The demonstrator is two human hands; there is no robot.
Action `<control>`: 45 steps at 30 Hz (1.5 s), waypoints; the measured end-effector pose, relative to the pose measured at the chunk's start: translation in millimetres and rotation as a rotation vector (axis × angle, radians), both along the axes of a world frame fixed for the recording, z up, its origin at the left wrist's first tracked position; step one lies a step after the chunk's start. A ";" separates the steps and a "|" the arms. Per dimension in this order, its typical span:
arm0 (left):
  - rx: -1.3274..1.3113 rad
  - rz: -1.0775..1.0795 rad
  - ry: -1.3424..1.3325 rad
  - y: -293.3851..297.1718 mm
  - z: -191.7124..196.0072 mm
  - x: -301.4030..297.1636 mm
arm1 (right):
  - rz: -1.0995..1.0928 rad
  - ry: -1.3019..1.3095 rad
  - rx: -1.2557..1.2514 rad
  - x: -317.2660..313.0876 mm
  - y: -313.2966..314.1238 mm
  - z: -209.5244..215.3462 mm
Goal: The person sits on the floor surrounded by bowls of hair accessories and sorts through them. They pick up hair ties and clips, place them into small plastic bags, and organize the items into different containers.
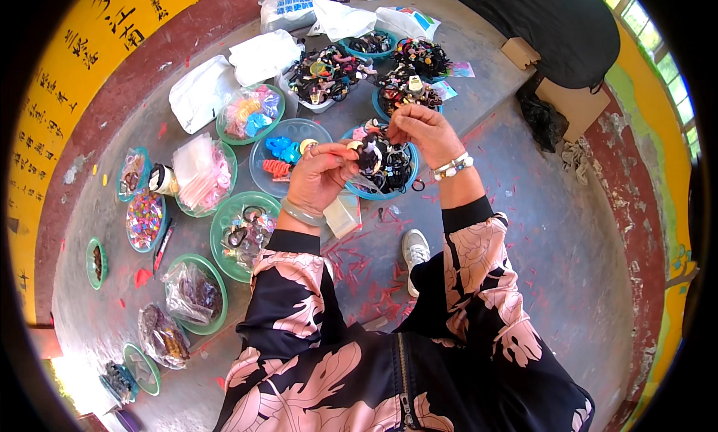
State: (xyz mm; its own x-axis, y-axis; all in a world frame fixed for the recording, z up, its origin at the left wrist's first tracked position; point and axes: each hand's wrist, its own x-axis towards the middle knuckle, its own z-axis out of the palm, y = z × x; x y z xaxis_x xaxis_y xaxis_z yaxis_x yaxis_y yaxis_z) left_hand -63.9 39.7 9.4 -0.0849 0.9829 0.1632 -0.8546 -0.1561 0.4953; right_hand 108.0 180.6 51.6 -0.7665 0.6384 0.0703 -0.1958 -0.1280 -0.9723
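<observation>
My left hand is closed in a pinch at the middle of the view, with a dark hair tie bearing small pale ornaments at its fingertips. A piece of clear plastic shows just below those fingers. To the right and slightly higher, my right hand has thumb and fingers pressed together; what they hold is too small to make out. Beneath both hands stands a blue bowl of mostly black hair ties, partly hidden by them. A clear basin with blue and orange-red hair ties is beside my left hand.
Beyond are bowls heaped with hair ties and white bags. Green bowls and a bowl of colourful small pieces stand left. Red scraps litter the floor near my shoe. Cardboard leans at right.
</observation>
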 end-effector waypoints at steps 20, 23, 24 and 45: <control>-0.030 0.140 -0.118 1.0 1.2 -1.7 | -0.121 0.001 -0.194 2.7 -3.7 5.9; -0.019 0.144 -0.166 4.1 -3.3 -2.3 | -0.141 0.060 -0.261 10.0 7.9 -1.4; -0.014 0.148 -0.184 5.3 -4.8 -2.4 | -0.139 0.066 -0.279 13.4 12.4 -3.1; 0.041 0.117 -0.108 3.9 1.8 -2.1 | 0.054 -0.375 0.341 -1.0 -10.3 9.6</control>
